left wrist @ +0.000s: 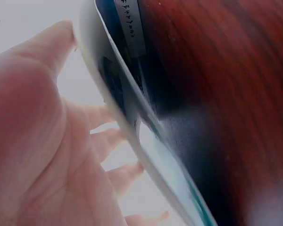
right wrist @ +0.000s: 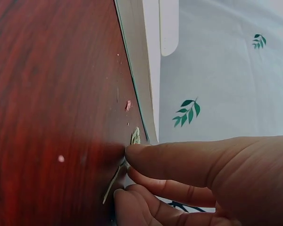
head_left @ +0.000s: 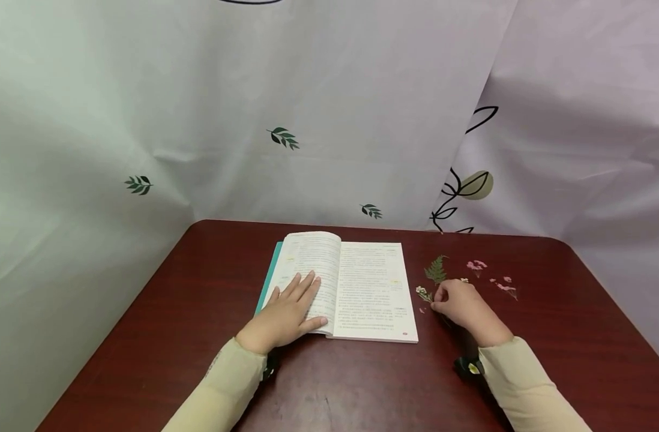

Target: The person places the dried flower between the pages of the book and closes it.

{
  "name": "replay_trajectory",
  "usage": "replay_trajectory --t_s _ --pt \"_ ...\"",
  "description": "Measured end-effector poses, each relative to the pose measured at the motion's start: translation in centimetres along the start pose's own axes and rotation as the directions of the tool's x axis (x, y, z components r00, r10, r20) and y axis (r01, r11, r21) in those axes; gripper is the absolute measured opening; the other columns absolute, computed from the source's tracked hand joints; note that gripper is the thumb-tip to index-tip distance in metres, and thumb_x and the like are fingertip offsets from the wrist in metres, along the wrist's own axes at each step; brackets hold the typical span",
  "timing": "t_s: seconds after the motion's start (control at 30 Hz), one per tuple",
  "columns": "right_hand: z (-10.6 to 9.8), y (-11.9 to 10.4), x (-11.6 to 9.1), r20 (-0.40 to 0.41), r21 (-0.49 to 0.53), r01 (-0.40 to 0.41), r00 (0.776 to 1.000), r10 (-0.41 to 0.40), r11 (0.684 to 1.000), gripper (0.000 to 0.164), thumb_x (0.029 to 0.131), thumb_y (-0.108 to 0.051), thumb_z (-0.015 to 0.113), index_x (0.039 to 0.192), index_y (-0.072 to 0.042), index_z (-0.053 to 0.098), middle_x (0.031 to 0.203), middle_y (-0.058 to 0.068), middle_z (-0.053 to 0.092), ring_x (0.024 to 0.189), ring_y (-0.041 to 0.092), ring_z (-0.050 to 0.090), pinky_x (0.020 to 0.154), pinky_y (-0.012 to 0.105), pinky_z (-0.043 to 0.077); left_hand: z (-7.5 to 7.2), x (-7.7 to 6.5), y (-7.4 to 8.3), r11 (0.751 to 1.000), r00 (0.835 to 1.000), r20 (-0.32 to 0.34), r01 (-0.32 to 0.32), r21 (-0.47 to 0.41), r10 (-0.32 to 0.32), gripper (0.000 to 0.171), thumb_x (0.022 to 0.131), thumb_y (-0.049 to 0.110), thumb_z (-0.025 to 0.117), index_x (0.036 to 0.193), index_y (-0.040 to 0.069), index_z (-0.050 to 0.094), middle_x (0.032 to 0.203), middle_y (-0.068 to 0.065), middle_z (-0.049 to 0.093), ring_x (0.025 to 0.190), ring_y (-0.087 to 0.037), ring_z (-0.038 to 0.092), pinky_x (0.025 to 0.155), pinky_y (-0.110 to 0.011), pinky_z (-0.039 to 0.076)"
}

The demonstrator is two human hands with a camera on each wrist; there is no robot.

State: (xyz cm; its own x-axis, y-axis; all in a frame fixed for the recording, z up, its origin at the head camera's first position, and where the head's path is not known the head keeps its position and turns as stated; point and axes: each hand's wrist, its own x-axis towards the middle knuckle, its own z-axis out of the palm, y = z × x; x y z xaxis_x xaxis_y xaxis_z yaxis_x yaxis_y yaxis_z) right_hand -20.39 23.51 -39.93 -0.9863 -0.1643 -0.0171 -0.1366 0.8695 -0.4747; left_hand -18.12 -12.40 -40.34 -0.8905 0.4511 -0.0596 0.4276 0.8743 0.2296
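Note:
An open book point(head_left: 367, 288) with a teal cover edge lies on the table. Flat on its left page rests my left hand point(head_left: 284, 312), fingers spread; the left wrist view shows the hand point(left wrist: 42, 136) against the raised page edges. Just right of the book, my right hand point(head_left: 464, 305) pinches the thin stem of a small dried white flower sprig point(head_left: 424, 293) between thumb and fingertips. In the right wrist view the sprig's stem point(right wrist: 112, 184) sticks out below the thumb, close to the tabletop.
A green fern leaf point(head_left: 436, 270) lies beyond the right hand. Pink dried flowers point(head_left: 476, 266) and another pink sprig point(head_left: 506, 287) lie farther right on the dark red table point(head_left: 373, 384). Small pink bits point(right wrist: 128, 105) are scattered near the book. A patterned white cloth point(head_left: 329, 180) hangs behind.

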Motion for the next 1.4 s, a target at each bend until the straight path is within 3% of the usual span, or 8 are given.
replay_trajectory --t_s 0.37,0.63,0.9,1.23,1.4 --pt "0.0 0.0 -0.3 0.026 0.031 -0.033 0.999 0.033 0.999 0.028 0.082 -0.003 0.061 0.055 -0.009 0.056 0.050 -0.003 0.048 0.047 0.012 0.048 0.048 0.028 0.038 0.3 0.2 0.1 0.998 0.998 0.050 0.028 -0.058 -0.025 0.079 0.092 0.059 0.044 0.152 0.014 0.017 0.157 -0.002 0.011 0.143 -0.029 0.007 0.107 -0.060 0.017" --pt "-0.1 0.0 -0.3 0.061 0.020 0.019 0.998 -0.020 1.000 0.031 0.072 0.002 0.056 0.048 -0.014 0.044 0.043 -0.007 0.035 0.042 0.010 0.037 0.046 0.026 0.032 0.4 0.3 0.0 0.997 0.998 0.056 0.037 -0.074 -0.032 0.079 0.092 0.061 0.043 0.152 0.016 0.016 0.157 -0.002 0.010 0.143 -0.029 0.006 0.107 -0.060 0.016" --pt "0.2 0.2 0.0 0.058 0.019 0.064 0.996 -0.065 0.998 0.030 0.070 0.000 0.056 0.049 -0.015 0.041 0.045 -0.007 0.031 0.044 0.010 0.033 0.048 0.026 0.030 0.3 0.1 -0.2 0.996 0.997 0.067 0.045 -0.077 -0.040 0.079 0.092 0.061 0.042 0.152 0.017 0.015 0.157 -0.002 0.008 0.143 -0.029 0.006 0.106 -0.061 0.016" --pt "0.3 0.8 0.3 0.051 0.023 0.097 0.994 -0.098 0.995 0.028 0.070 0.000 0.055 0.051 -0.014 0.042 0.046 -0.007 0.035 0.044 0.010 0.036 0.048 0.026 0.031 0.1 0.1 -0.3 0.995 0.996 0.073 0.051 -0.084 -0.045 0.079 0.092 0.061 0.042 0.152 0.017 0.015 0.157 -0.002 0.008 0.143 -0.030 0.006 0.107 -0.060 0.016" --pt "0.0 1.2 0.5 0.013 0.013 0.130 0.991 -0.130 0.991 0.022 0.072 -0.002 0.059 0.055 -0.012 0.052 0.050 -0.005 0.046 0.047 0.011 0.042 0.050 0.028 0.036 0.2 0.1 -0.3 0.995 0.996 0.069 0.053 -0.089 -0.047 0.080 0.091 0.061 0.042 0.152 0.017 0.015 0.157 -0.002 0.009 0.143 -0.029 0.006 0.107 -0.060 0.016"
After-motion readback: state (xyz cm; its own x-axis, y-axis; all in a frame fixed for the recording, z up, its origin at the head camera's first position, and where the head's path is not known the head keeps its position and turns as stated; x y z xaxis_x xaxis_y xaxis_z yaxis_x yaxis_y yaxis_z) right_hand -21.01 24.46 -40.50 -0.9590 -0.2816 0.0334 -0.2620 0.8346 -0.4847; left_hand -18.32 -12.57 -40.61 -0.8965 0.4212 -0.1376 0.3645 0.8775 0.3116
